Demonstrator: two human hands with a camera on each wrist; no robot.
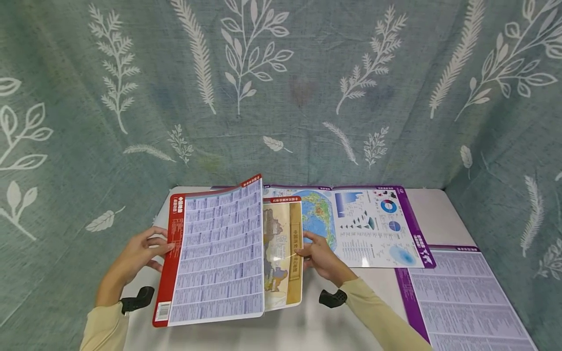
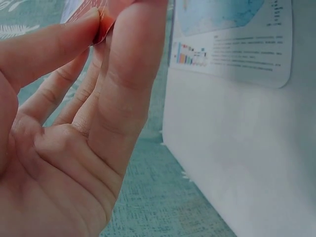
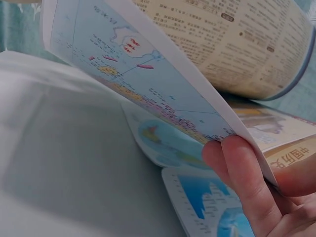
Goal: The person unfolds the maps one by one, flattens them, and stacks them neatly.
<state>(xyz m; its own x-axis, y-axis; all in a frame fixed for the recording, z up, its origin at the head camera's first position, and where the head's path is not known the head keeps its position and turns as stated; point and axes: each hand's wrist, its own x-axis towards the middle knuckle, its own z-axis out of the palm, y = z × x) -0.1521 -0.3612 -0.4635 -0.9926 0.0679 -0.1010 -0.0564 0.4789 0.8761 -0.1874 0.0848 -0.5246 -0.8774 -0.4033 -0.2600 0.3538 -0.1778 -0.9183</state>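
Note:
A folding laminated map sheet (image 1: 219, 258) with a red border and columns of print is held up over the table, partly unfolded. My left hand (image 1: 139, 253) pinches its red left edge between thumb and fingers; a bit of that red edge (image 2: 102, 30) shows at the fingertips in the left wrist view. With thumb and fingers, my right hand (image 1: 324, 257) pinches the right edge of the tan panel (image 1: 283, 258), which lies partly behind the printed panel. In the right wrist view, the fingers press against the blue map side (image 3: 143, 74) and the thumb lies on the tan side.
Behind the held sheet, an unfolded world map (image 1: 373, 229) with a purple border lies on the white table (image 1: 373, 287). Another purple-edged printed sheet (image 1: 470, 297) lies at the right. Green leaf-patterned cloth (image 1: 298, 97) hangs around the table's back and sides.

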